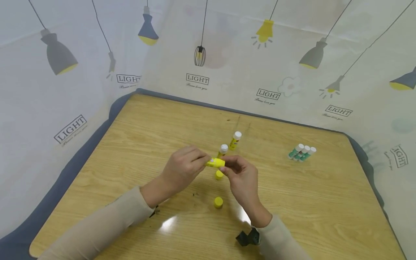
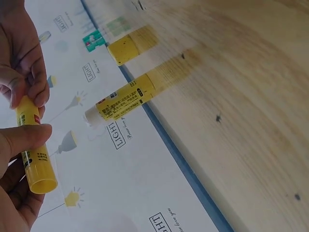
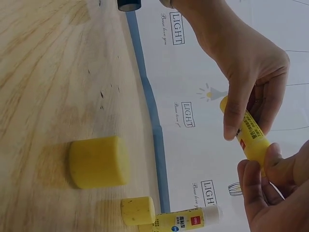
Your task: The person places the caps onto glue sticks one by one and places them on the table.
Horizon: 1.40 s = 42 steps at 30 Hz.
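Observation:
Both hands hold one yellow glue stick lying nearly level above the table. My left hand pinches its left end between thumb and fingers. At its other end, the fingertips of my right hand grip the yellow barrel. In the left wrist view the barrel shows a hollow-looking rim at the end near the left hand. Below the hands, two yellow caps stand on the table, one partly beneath the held stick. Just behind, an upright yellow glue stick with a white top is partly hidden by the held one.
Another yellow glue stick with a white top stands farther back. Three green glue sticks with white tops stand close together at the right. A wooden table meets a lamp-printed curtain along its far edge.

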Each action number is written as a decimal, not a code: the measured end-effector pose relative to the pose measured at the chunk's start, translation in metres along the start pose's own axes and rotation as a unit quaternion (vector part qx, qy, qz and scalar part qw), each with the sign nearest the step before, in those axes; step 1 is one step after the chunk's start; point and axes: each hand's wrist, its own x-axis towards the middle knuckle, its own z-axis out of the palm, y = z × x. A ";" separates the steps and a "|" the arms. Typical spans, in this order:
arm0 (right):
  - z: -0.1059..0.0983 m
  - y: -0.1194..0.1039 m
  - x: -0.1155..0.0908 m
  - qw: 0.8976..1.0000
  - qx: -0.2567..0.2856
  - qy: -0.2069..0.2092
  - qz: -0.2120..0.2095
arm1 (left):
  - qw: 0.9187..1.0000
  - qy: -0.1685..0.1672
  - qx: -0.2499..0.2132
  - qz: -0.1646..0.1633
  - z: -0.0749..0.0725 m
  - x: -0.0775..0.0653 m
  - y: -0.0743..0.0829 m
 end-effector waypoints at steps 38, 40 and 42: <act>-0.058 0.031 -0.007 0.997 0.036 -0.003 0.072 | 0.998 -0.057 -0.014 -0.007 -0.013 -0.009 -0.011; -0.065 0.033 -0.007 0.997 0.023 0.008 0.068 | 0.998 -0.057 -0.019 -0.017 -0.013 -0.009 -0.011; -0.073 0.034 -0.006 0.998 0.009 0.015 0.065 | 0.997 -0.062 -0.026 -0.030 -0.012 -0.010 -0.012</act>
